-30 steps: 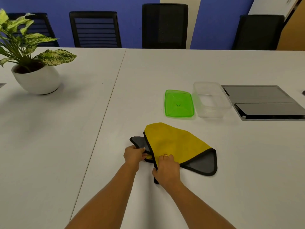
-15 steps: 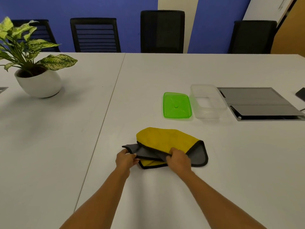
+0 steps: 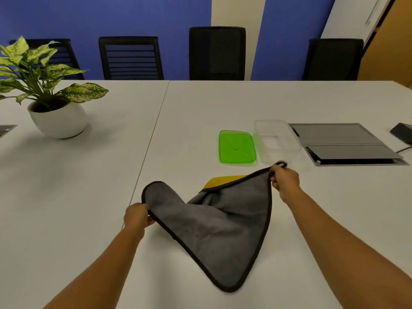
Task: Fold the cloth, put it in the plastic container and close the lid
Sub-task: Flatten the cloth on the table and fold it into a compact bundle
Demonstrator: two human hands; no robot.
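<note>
The cloth (image 3: pixel 223 221), grey on one side and yellow on the other with a black hem, hangs spread between both hands above the white table (image 3: pixel 200 103). My left hand (image 3: pixel 136 215) pinches its left edge. My right hand (image 3: pixel 284 180) grips a corner higher up on the right. One corner droops toward me, and a yellow patch shows behind the top edge. Beyond the cloth lie the green lid (image 3: pixel 236 147) and, to its right, the clear plastic container (image 3: pixel 276 140), open and empty.
A potted plant in a white pot (image 3: pixel 58 121) stands at the left. A grey cable hatch (image 3: pixel 343 143) is set into the table right of the container, with a dark device (image 3: pixel 402 132) at the far right. Black chairs (image 3: pixel 217 53) line the far side.
The cloth lay bunched and folded on the table with both hands close together at its near edge. Now it is lifted and opened out, my right hand having pulled a corner up and right.
</note>
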